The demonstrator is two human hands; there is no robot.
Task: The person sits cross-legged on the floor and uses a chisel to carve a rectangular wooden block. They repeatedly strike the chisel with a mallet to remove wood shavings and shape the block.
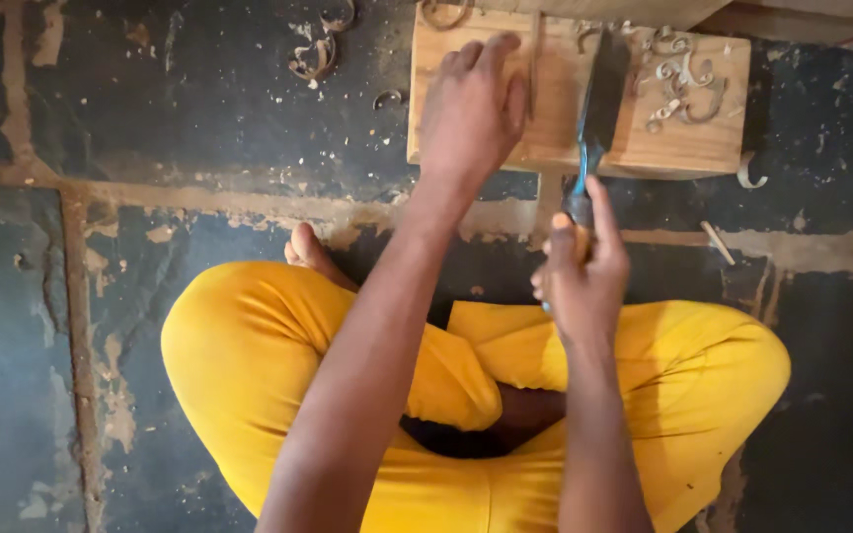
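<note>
On the floor [199,118], a person sits cross-legged in yellow trousers [249,365] with a wooden block [703,143] just ahead of the knees. The left hand [471,109] lies flat-ish on the block's left part, fingers [491,54] curled over a thin dark rod [533,59] that stands near them; can't tell if they pinch it or only steady it. The right hand [584,281] has its fingers wrapped shut round the handle of a dark-bladed tool [599,99], blade lying across the block's middle, just beside the left hand. Wood curls [678,84] litter the block's right part, more shavings [313,54] lie on the floor. To do this well, I'd say: keep the left hand pressing the block down, fingers clear of the blade's path, short controlled strokes, wrist firm, since hand and blade sit very near each other.
</note>
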